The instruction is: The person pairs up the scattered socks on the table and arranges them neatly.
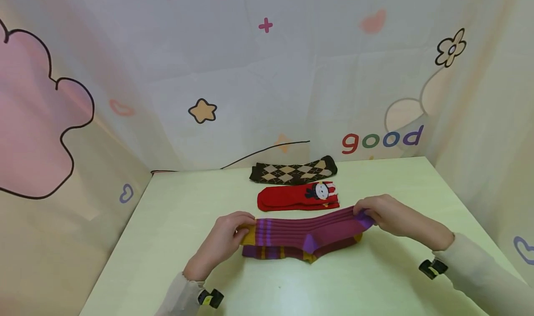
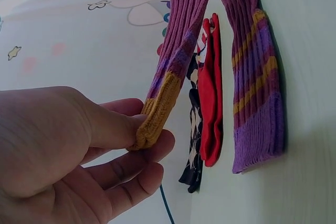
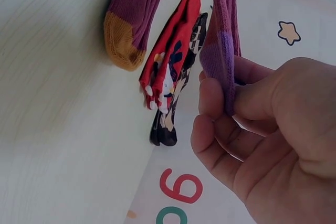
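Note:
A ribbed magenta sock (image 1: 292, 230) with a mustard cuff, purple stripes and a purple heel and toe is stretched between both hands. My left hand (image 1: 227, 235) pinches its mustard cuff (image 2: 157, 114) between thumb and fingers. At the other end, my right hand (image 1: 385, 214) pinches the purple toe (image 3: 220, 59). Below it lies a second sock (image 1: 273, 252), with purple and mustard stripes and a mustard heel and toe, partly hidden by the held one. In the left wrist view, this striped sock (image 2: 257, 87) rests on the table, apart from the left hand.
Beyond the hands, a folded red sock pair (image 1: 288, 198) with a white animal face lies on the pale table (image 1: 175, 242). Behind that are dark argyle socks (image 1: 294, 172) near the back edge. A printed curtain (image 1: 267, 84) hangs around the table's back and sides.

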`<state>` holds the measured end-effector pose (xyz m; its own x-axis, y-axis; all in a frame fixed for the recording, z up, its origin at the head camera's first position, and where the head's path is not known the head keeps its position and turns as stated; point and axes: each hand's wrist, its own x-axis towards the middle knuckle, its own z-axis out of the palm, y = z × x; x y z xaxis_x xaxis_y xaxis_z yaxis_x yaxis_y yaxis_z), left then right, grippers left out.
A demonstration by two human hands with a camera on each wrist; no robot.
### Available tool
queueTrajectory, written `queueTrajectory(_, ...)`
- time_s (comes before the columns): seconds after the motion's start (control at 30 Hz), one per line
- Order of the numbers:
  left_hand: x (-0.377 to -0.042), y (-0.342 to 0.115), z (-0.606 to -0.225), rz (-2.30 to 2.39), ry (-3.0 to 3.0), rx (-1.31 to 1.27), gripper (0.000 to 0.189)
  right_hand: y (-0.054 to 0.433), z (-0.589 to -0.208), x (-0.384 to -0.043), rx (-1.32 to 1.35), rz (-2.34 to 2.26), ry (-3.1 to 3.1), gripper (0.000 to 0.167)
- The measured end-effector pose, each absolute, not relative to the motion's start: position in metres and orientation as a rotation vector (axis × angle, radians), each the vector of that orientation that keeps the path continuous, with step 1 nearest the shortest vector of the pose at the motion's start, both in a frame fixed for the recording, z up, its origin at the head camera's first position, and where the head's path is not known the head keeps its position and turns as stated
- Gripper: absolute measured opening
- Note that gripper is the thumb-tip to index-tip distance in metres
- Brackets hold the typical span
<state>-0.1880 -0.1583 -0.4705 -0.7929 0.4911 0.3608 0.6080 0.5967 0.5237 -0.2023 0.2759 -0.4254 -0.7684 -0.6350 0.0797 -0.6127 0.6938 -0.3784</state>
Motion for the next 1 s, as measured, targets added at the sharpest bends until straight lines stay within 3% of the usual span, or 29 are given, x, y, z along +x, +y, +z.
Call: queueTrajectory(1.0,-0.189,-0.16,-0.487,-0.956,-2.729,-0.927,0.03,0.27,-0.436,-0.207,-1.05,-0.578,2.778,0.024)
